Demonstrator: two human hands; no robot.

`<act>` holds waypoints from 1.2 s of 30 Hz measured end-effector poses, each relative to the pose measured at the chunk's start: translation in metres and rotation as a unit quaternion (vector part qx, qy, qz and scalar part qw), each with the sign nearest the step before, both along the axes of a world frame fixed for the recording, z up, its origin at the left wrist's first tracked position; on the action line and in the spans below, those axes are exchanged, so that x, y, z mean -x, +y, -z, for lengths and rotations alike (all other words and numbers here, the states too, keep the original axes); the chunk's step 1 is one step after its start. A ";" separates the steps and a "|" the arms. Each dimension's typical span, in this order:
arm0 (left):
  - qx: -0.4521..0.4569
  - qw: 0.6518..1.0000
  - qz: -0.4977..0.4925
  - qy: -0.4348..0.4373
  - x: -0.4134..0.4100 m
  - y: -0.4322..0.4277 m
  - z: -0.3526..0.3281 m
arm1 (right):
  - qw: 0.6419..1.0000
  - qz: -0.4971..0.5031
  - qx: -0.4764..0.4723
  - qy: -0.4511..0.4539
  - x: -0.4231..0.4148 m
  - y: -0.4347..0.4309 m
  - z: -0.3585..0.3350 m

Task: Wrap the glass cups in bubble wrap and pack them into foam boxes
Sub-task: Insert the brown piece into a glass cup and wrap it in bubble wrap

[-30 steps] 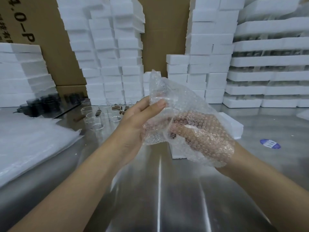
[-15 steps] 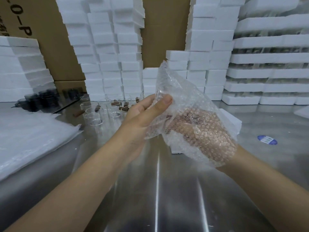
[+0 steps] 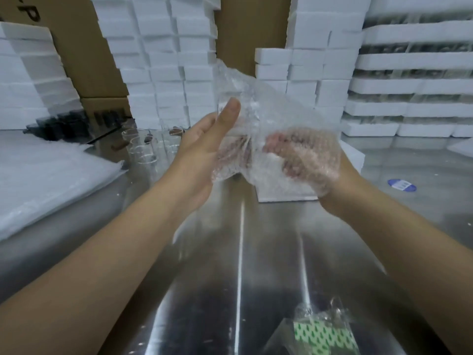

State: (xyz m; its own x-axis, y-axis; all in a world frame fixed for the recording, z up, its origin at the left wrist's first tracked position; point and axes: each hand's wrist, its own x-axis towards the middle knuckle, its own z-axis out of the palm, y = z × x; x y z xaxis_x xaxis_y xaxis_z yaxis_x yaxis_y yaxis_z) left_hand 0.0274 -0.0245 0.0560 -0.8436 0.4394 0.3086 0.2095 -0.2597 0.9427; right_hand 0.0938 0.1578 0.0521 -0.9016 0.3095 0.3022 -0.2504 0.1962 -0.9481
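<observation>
Steel table (image 3: 238,265) with foam boxes (image 3: 163,73) along its far edge: above its middle our left hand (image 3: 202,149) has slid its thumb higher, pinching the bubble wrap (image 3: 258,103), our right hand (image 3: 304,160) clutches it from beneath; the glass cup (image 3: 224,94), faint inside, looks nearly enclosed

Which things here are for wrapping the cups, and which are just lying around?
For the job:
bubble wrap, held in the left hand and right hand
glass cups
foam box
pile of wrap sheets

Just lying about:
blue sticker
green-patterned packet
cardboard boxes
</observation>
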 end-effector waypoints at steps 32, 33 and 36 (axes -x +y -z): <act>0.050 0.998 0.046 -0.013 0.011 -0.001 0.005 | 0.979 -0.083 0.140 0.119 -0.012 0.023 -0.023; 0.049 0.998 0.047 -0.013 0.011 -0.001 0.004 | 0.978 -0.090 0.143 0.122 -0.012 0.023 -0.023; 0.039 0.998 0.056 -0.016 0.008 -0.001 0.003 | 0.980 -0.095 0.110 0.134 -0.015 0.019 -0.023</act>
State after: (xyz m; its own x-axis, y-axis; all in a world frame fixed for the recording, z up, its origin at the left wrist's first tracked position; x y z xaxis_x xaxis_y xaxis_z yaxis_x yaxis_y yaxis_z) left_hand 0.0197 -0.0252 0.0529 -0.7960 0.5538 0.2441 0.1534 -0.2056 0.9665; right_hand 0.1084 0.1767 0.0751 -0.8467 0.2272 0.4811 -0.5084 -0.0792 -0.8575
